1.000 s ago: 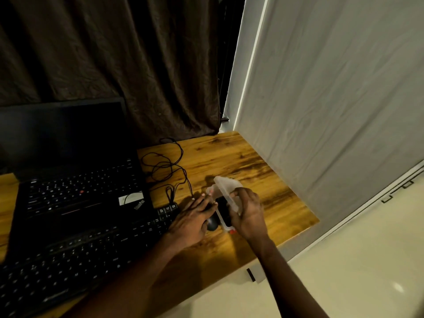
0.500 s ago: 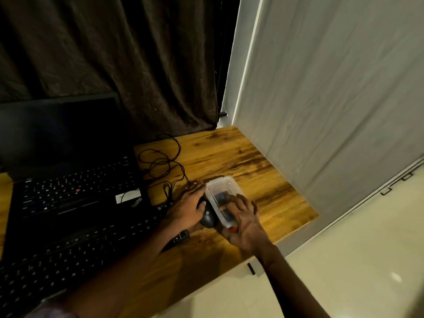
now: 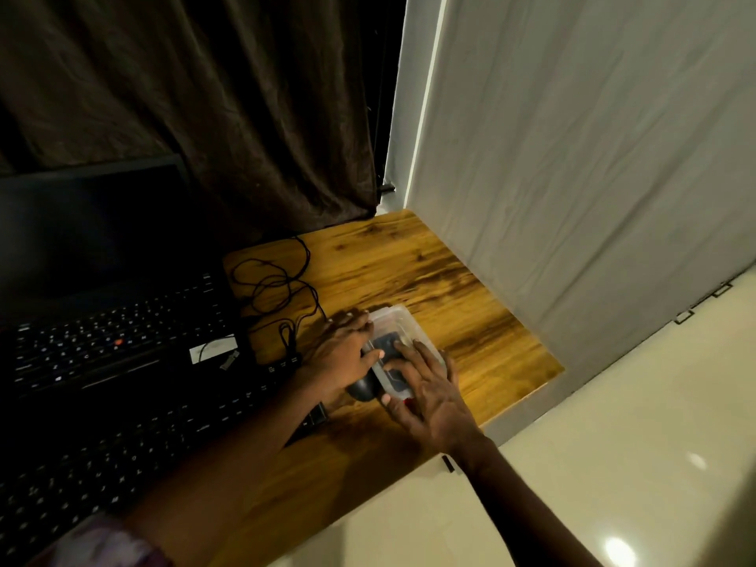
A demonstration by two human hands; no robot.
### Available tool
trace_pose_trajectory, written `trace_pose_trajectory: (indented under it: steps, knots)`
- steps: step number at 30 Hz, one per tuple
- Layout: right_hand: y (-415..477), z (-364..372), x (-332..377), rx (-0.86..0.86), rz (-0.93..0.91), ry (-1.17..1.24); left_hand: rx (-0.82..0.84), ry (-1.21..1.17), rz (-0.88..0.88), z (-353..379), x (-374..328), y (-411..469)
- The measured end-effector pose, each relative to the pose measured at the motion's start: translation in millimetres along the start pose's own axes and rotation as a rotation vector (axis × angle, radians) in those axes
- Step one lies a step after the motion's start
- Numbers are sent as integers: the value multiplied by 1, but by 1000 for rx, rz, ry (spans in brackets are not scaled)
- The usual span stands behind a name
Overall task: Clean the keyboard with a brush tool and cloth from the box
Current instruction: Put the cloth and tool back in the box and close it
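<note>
My left hand (image 3: 347, 358) grips the box (image 3: 399, 317) by its 9 o'clock wall, with the fingers (image 3: 349, 321) curled along the outside and the thumb hooked over the rim. My right hand (image 3: 435, 403) lies spread over the box's 6 o'clock end. Its fingers (image 3: 425, 358) are fairly straight and released, the tips reaching in onto dark things (image 3: 385, 343) I cannot make out. The box is clear plastic and sits on the counter (image 3: 409, 259). A black mouse (image 3: 360, 390) lies just beside it at 8 o'clock, partly under my left palm. The keyboard (image 3: 122, 452) stretches off at 9 o'clock, its near end under my left forearm. Beyond it, at 10 o'clock, stands the open laptop (image 3: 102, 321). A tangled cable (image 3: 278, 286) lies at 11 o'clock.
</note>
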State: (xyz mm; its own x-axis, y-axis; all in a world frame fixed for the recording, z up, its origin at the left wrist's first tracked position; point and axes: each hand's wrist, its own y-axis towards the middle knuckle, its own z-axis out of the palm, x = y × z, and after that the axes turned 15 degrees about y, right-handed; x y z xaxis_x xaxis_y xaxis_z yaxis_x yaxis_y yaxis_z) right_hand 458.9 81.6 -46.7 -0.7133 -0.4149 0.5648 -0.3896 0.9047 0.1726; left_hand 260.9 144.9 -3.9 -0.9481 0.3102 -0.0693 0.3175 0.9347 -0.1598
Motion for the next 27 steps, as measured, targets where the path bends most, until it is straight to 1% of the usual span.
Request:
trace_pose_trajectory:
  steps: [2, 4, 5, 6, 7, 8, 9, 10, 11, 12, 13, 15, 16, 19, 21, 24, 27]
  knots:
    - [-1, 0, 0, -15, -28, 29, 4, 66, -7, -7, -2, 1]
    - [1, 2, -4, -22, -21, 130, 30, 84, -42, -15, -7, 3]
    - [3, 2, -5, -46, -15, 249, 53, 85, -65, -18, -10, 3]
    - [5, 0, -6, -100, 3, 428, 85, 78, -90, -19, -14, 4]
    - [6, -3, -5, -200, 52, 638, 109, 61, -125, -19, -18, 6]
    - [6, -7, -1, -339, 133, 820, 119, 62, -153, -17, -23, 7]
    - [3, -10, 2, -500, 229, 940, 122, 85, -169, -16, -26, 9]
    - [-1, -10, 6, -657, 317, 976, 124, 106, -172, -14, -30, 10]
    - [-6, -9, 11, -781, 397, 955, 129, 103, -178, -12, -32, 11]
    - [-11, -5, 15, -853, 471, 949, 144, 87, -186, -10, -34, 13]
    - [-15, 0, 19, -886, 559, 970, 165, 73, -194, -11, -36, 14]
    - [-21, 11, 20, -856, 756, 1052, 189, 65, -216, -11, -40, 16]
    - [-22, 14, 18, -809, 813, 1071, 194, 65, -226, -11, -41, 17]
    - [-22, 15, 15, -650, 863, 1099, 201, 58, -248, -11, -43, 19]
    - [-22, 11, 12, -621, 889, 1152, 220, 58, -257, -14, -46, 18]
    - [-27, 2, 12, -631, 862, 1184, 237, 38, -254, -17, -50, 17]
    - [-30, -2, 17, -626, 720, 1195, 232, -3, -259, -15, -50, 18]
